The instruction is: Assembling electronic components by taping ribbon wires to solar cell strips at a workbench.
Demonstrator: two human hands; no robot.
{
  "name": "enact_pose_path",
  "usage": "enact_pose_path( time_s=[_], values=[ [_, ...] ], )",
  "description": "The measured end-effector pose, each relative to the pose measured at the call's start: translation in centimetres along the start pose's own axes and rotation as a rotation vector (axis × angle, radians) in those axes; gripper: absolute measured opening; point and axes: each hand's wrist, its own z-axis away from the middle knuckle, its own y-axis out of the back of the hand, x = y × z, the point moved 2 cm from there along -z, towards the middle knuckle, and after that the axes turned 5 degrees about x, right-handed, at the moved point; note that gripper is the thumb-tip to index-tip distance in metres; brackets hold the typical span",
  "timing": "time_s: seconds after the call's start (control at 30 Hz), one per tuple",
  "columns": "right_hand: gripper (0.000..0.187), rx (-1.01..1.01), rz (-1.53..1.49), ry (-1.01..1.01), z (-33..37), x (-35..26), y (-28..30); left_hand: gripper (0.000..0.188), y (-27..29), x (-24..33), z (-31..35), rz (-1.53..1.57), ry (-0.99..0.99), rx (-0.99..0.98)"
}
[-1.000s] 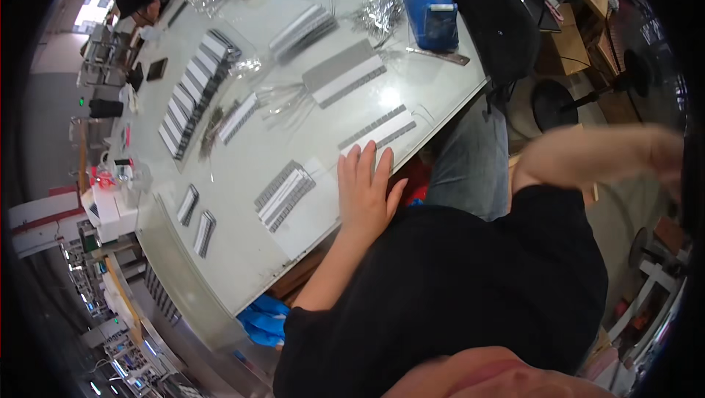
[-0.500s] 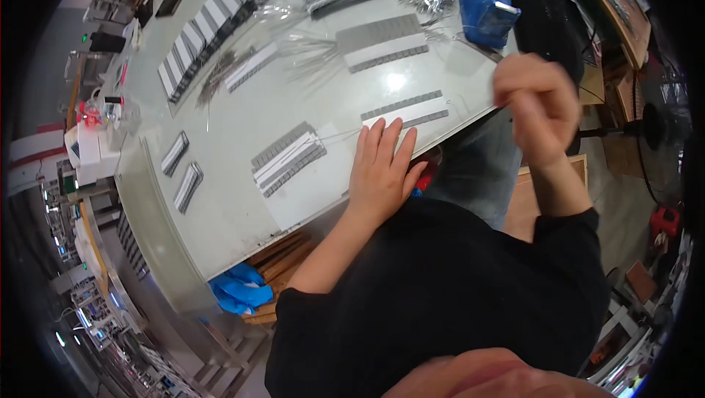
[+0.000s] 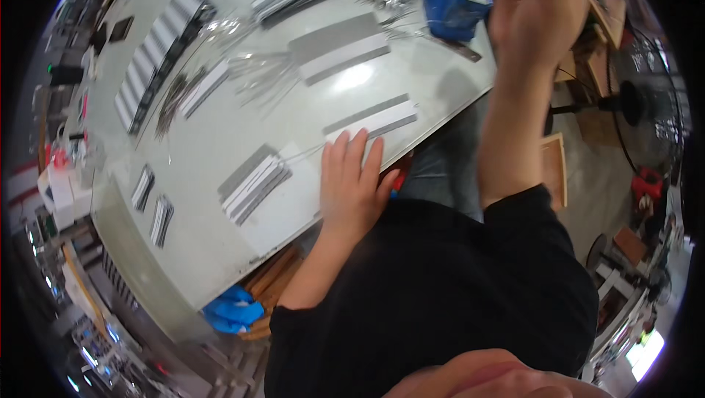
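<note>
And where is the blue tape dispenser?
In the head view, the dispenser stands on the table, upper right, just left of the right hand.

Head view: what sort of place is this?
Probably a workshop for hand assembly: flat grey-and-white strips laid out in sets on a large pale worktable, with a blue tape dispenser at its edge.
</note>
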Motion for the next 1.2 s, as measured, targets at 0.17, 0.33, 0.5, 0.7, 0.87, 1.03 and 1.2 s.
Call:
enact_pose_path(
  time_s=[0.17,0.33,0.5,0.7,0.87,1.03,1.2],
  values=[
    [0.007,-0.198,0.224,0.063,10.1,0.5,2.2,0.060,-0.1,-0.3,0.5,-0.017,0.040,-0.048],
    [0.007,-0.338,0.219,0.053,17.5,-1.4,7.6,0.061,0.4,0.1,-0.2,-0.019,0.017,-0.070],
    [0.012,-0.537,0.766,0.044,19.9,-0.9,11.0,0.059,0.0,-0.2,0.0,-0.019,0.035,-0.054],
    [0.045,-0.609,1.165,0.089,20.0,-0.1,10.1,0.062,0.0,-0.6,0.3,0.000,0.038,-0.001],
    [0.050,-0.675,1.241,0.039,19.8,0.7,9.4,0.060,-0.2,-0.7,0.4,-0.001,0.016,-0.015],
    [0.048,-0.716,1.198,0.022,19.9,1.0,9.4,0.059,-0.3,-0.7,0.4,-0.011,0.009,-0.026],
    [0.047,-0.746,1.184,-0.006,20.0,0.8,9.0,0.057,-0.3,-0.6,0.5,-0.032,0.012,-0.030]
  ],
)
